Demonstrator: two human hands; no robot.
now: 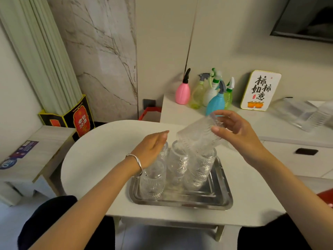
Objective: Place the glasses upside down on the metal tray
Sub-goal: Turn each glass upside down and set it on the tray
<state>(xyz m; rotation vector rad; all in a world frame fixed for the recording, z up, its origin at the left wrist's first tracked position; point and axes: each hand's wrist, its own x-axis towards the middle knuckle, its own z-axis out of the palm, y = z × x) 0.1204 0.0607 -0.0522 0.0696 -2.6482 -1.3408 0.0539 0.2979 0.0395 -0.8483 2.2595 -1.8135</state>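
Note:
A shiny metal tray [220,202] lies on the white table [100,150], near its front edge. Several clear ribbed glasses [177,164] stand on the tray in close rows. My right hand [236,131] holds one more ribbed glass [196,136] in the air, tilted, above the back right of the tray. My left hand [153,149] hovers with fingers spread over the glasses at the tray's back left, apparently touching the tops; a silver bangle sits on that wrist.
Several coloured spray bottles [215,101] and a small framed sign [260,91] stand on the white counter behind the table. Clear plastic containers [304,114] lie at the far right. A low side table [27,159] is at the left.

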